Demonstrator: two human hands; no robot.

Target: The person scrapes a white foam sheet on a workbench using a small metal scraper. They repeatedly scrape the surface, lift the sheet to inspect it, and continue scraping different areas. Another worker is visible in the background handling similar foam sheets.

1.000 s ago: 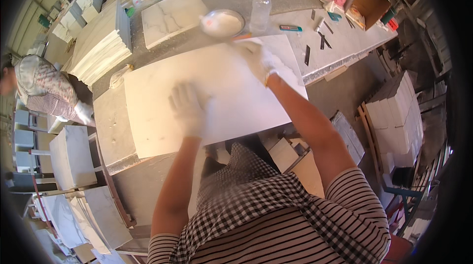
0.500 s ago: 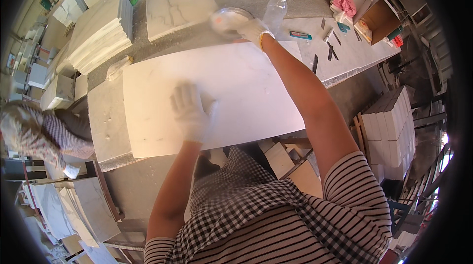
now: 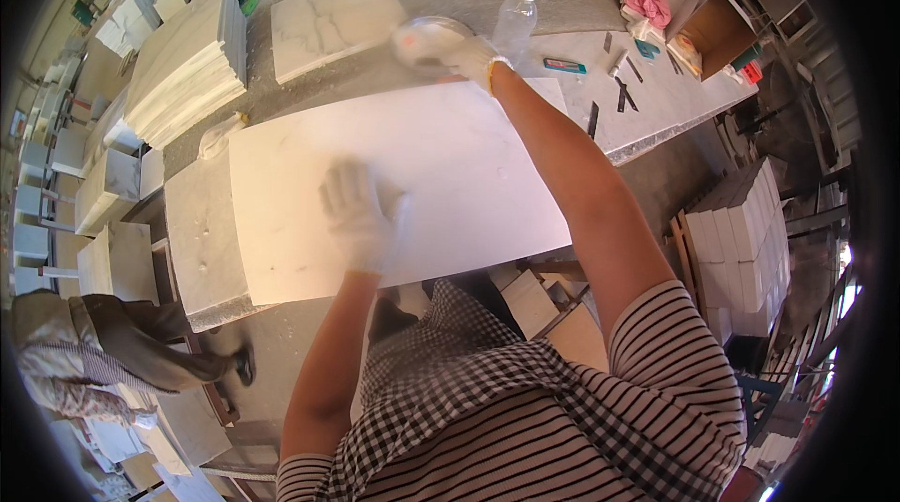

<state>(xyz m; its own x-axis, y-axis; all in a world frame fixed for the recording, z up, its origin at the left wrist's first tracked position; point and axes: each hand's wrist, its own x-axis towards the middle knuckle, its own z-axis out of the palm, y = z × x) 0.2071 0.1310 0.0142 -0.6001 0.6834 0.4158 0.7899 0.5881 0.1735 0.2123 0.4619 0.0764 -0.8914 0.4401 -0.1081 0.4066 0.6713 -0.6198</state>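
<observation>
A large white stone slab (image 3: pixel 450 155) lies in front of me on the worktable. My left hand (image 3: pixel 361 216), in a white glove, rests on it with fingers stretched out, slightly smeared by motion. My right hand (image 3: pixel 473 61), also gloved, reaches past the slab's far edge to a shallow round metal bowl (image 3: pixel 427 41). Its fingers are blurred against the bowl's near right side, so I cannot tell whether they hold anything. Beside that hand stands a clear plastic bottle (image 3: pixel 516 19) with a white cap.
A veined marble tile (image 3: pixel 337 19) lies beyond the slab, with a tall tile stack (image 3: pixel 187 61) to its left. A utility knife (image 3: pixel 564 65), dark blades (image 3: pixel 626 95) and an open cardboard box (image 3: pixel 717 33) sit right. Another person (image 3: pixel 122 343) is at far left.
My right hand stays by the bowl and my left stays on the slab. The view has shifted slightly. The person at far left now appears lower in the view, with a leg and foot showing.
</observation>
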